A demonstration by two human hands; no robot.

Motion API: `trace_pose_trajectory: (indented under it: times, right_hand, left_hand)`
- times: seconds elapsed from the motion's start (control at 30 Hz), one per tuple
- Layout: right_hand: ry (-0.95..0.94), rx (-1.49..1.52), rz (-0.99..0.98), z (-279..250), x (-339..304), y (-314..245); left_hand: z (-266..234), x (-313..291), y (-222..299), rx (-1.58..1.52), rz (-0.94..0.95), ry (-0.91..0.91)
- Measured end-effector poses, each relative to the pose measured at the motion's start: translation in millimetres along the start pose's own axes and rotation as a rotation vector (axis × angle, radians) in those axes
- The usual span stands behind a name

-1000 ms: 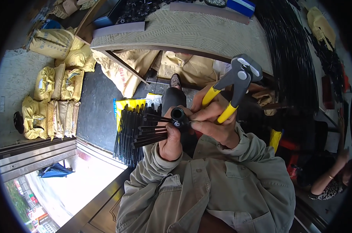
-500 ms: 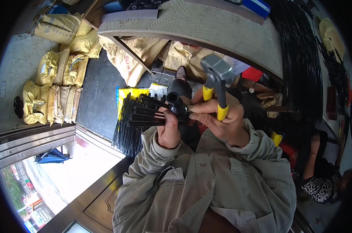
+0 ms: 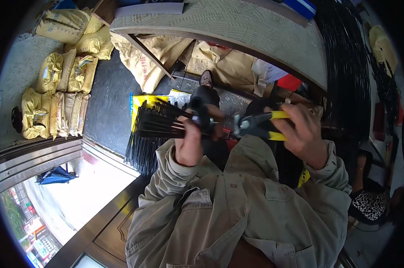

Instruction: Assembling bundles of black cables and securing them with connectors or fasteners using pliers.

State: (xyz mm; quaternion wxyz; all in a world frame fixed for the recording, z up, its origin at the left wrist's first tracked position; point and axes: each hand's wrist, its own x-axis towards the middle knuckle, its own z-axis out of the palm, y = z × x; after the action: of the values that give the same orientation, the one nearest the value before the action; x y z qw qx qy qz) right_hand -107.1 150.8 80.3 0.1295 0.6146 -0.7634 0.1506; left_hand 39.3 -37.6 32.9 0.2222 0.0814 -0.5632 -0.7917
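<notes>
The left hand (image 3: 189,145) is clenched around a bundle of thin black rods (image 3: 159,121), which juts out to the person's left, straight and matt, too many and too tightly packed to count. Just right of that bundle, the right hand (image 3: 305,134) grasps one pair of pliers (image 3: 257,126) with yellow grips and a dull grey head, the head pointing toward the bundle's gripped end and close beside it. Below the bundle more black rods (image 3: 141,154) lie heaped on the floor, partly over a yellow sheet (image 3: 144,100). Left of the bundle, well apart, stand plump yellow sacks (image 3: 54,89), roughly ten, stacked against each other. Above the bundle a curved bench (image 3: 237,22) with a ribbed top spans the view, with crumpled tan bags (image 3: 153,53) under it. Below the bundle, the olive jacket (image 3: 237,210) hides the lap.
</notes>
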Motion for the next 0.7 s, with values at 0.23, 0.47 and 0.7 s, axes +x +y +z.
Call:
trace_pose_trajectory:
  times: [0.23,0.47,0.7]
  right_hand:
    - [-0.014,-0.035,-0.035,3.4,8.1,-0.2]
    - [0.063,-0.304,-0.079,-2.8,12.9,3.5]
    - [-0.100,-0.321,-0.099,-21.0,12.2,1.0]
  left_hand:
    - [13.0,0.0,-5.1,0.002,-0.038,-0.051]
    - [22.6,2.0,-7.7,0.108,-0.008,0.016]
    - [24.7,-3.5,-0.6,0.115,-0.027,0.007]
